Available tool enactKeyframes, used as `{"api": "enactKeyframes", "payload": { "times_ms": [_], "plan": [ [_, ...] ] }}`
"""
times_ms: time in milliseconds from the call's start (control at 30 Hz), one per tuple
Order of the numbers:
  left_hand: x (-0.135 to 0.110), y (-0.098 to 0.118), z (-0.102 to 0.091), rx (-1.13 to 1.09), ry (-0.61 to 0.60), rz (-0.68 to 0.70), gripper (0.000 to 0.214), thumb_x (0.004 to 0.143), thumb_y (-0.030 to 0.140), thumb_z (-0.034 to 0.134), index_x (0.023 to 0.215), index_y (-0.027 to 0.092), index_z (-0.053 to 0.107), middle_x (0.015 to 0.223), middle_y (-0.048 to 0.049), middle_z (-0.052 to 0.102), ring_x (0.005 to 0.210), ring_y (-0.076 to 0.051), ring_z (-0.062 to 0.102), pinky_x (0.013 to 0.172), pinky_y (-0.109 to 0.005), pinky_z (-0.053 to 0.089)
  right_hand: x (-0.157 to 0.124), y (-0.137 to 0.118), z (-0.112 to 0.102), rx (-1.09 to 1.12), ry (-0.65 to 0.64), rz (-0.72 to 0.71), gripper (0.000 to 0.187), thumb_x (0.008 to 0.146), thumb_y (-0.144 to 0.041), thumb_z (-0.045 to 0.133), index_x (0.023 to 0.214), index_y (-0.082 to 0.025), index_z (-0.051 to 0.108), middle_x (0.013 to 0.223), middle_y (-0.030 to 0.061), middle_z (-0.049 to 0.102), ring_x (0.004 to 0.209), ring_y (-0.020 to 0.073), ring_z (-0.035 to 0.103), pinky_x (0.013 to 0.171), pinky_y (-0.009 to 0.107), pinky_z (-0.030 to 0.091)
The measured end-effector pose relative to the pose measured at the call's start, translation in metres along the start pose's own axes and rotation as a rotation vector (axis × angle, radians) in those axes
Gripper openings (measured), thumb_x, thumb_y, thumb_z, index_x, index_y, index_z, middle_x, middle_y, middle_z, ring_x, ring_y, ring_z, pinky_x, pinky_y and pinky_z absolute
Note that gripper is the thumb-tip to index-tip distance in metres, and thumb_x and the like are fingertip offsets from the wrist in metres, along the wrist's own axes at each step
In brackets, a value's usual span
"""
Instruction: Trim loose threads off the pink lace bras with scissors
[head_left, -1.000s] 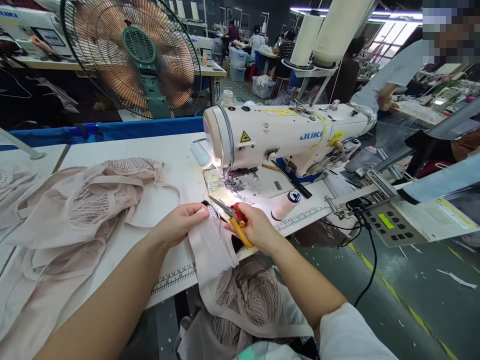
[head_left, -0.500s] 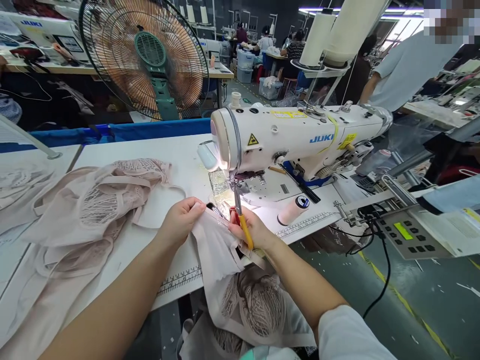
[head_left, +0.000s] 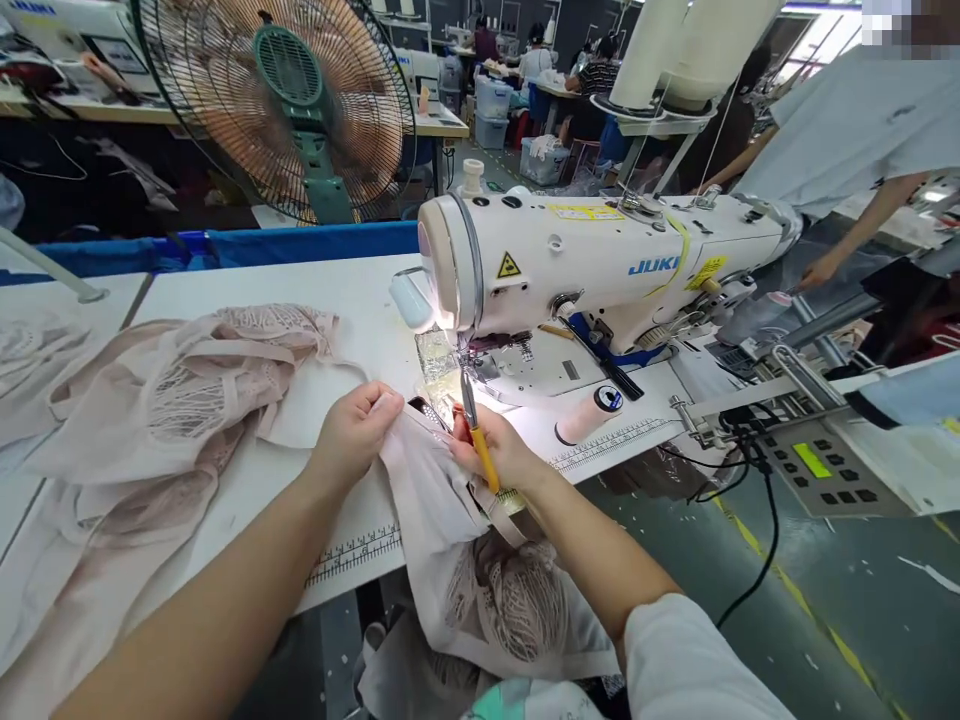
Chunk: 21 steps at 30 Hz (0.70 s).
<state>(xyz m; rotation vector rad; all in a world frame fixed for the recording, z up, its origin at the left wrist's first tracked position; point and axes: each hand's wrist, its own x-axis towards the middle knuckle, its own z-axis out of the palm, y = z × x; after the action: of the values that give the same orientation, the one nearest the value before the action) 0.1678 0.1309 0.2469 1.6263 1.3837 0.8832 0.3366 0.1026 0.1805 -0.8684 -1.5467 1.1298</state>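
Note:
My left hand point(head_left: 356, 430) is closed, pinching the edge of a pale pink fabric piece point(head_left: 431, 500) on the white sewing table point(head_left: 360, 330). My right hand point(head_left: 499, 450) is closed around yellow-handled thread snips point(head_left: 476, 430), blades pointing up toward the needle area of the white Juki sewing machine point(head_left: 592, 265). The pink fabric hangs off the table's front edge down to my lap, where lace parts point(head_left: 517, 600) show.
A heap of pink lace garments point(head_left: 172, 400) lies left on the table. A thread cone point(head_left: 589, 412) lies by the machine base. The control panel point(head_left: 817, 465) sits right, a fan point(head_left: 277, 100) behind. A person in light blue point(head_left: 855, 120) stands at right; other workers sit far back.
The snips swung from pointing left over the fabric to pointing up near the needle. Both hands shifted slightly toward the machine, and the person at right leaned in, arm reaching down.

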Motion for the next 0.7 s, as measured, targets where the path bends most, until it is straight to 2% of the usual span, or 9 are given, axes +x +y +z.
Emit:
{"api": "enactKeyframes", "payload": {
  "times_ms": [33, 167, 233, 300, 433, 600, 700],
  "plan": [
    [0.000, -0.001, 0.000, -0.014, -0.008, -0.013, 0.016, 0.069, 0.031, 0.056, 0.059, 0.019, 0.050, 0.052, 0.0023, 0.045, 0.048, -0.012, 0.039, 0.045, -0.022, 0.030, 0.000, 0.000, 0.000, -0.008, 0.005, 0.003, 0.014, 0.068, -0.023, 0.052, 0.071, -0.020, 0.039, 0.064, -0.0054, 0.041, 0.054, 0.0069, 0.037, 0.052, 0.020, 0.035],
    [-0.001, -0.002, 0.003, -0.133, -0.193, -0.099, 0.019, 0.069, 0.035, 0.056, 0.061, 0.019, 0.050, 0.051, 0.0036, 0.046, 0.046, -0.011, 0.039, 0.044, -0.021, 0.031, 0.001, 0.002, 0.000, -0.110, 0.100, 0.075, 0.019, 0.068, -0.029, 0.056, 0.073, -0.020, 0.041, 0.060, -0.0064, 0.042, 0.052, 0.0073, 0.038, 0.049, 0.020, 0.034],
    [-0.002, -0.001, 0.005, -0.221, -0.236, -0.162, 0.021, 0.068, 0.036, 0.058, 0.060, 0.019, 0.049, 0.050, 0.0040, 0.046, 0.044, -0.010, 0.039, 0.043, -0.021, 0.031, 0.001, 0.003, 0.001, -0.116, 0.123, 0.081, 0.021, 0.068, -0.033, 0.058, 0.077, -0.019, 0.045, 0.061, -0.0056, 0.045, 0.053, 0.0079, 0.040, 0.050, 0.020, 0.035],
    [-0.003, 0.001, 0.006, -0.295, -0.245, -0.220, 0.022, 0.066, 0.036, 0.061, 0.058, 0.018, 0.049, 0.049, 0.0042, 0.046, 0.043, -0.009, 0.039, 0.041, -0.020, 0.030, 0.001, 0.004, 0.002, -0.103, 0.122, 0.073, 0.021, 0.069, -0.034, 0.057, 0.079, -0.018, 0.048, 0.061, -0.0048, 0.047, 0.053, 0.0081, 0.041, 0.051, 0.020, 0.036],
    [-0.003, 0.006, 0.007, -0.353, -0.261, -0.287, 0.021, 0.064, 0.033, 0.063, 0.057, 0.017, 0.052, 0.049, 0.0039, 0.048, 0.043, -0.008, 0.040, 0.041, -0.019, 0.030, 0.003, 0.002, 0.003, -0.146, 0.130, 0.048, 0.014, 0.069, -0.030, 0.055, 0.068, -0.017, 0.049, 0.056, -0.0046, 0.045, 0.051, 0.0076, 0.039, 0.050, 0.020, 0.036],
    [-0.003, 0.006, 0.007, -0.323, -0.264, -0.294, 0.021, 0.064, 0.034, 0.063, 0.056, 0.017, 0.053, 0.048, 0.0039, 0.047, 0.043, -0.008, 0.040, 0.040, -0.019, 0.030, -0.001, -0.002, 0.004, -0.224, 0.286, -0.023, 0.007, 0.069, -0.024, 0.053, 0.070, -0.017, 0.051, 0.065, -0.0006, 0.058, 0.061, 0.0115, 0.052, 0.058, 0.022, 0.041],
    [-0.003, 0.004, 0.007, -0.302, -0.259, -0.279, 0.022, 0.063, 0.034, 0.063, 0.056, 0.017, 0.053, 0.048, 0.0038, 0.047, 0.043, -0.008, 0.040, 0.040, -0.019, 0.030, -0.020, -0.015, 0.000, -0.183, 0.343, -0.011, 0.005, 0.071, -0.022, 0.051, 0.073, -0.018, 0.052, 0.073, 0.0019, 0.063, 0.069, 0.0135, 0.057, 0.063, 0.024, 0.044]
  ]
}}
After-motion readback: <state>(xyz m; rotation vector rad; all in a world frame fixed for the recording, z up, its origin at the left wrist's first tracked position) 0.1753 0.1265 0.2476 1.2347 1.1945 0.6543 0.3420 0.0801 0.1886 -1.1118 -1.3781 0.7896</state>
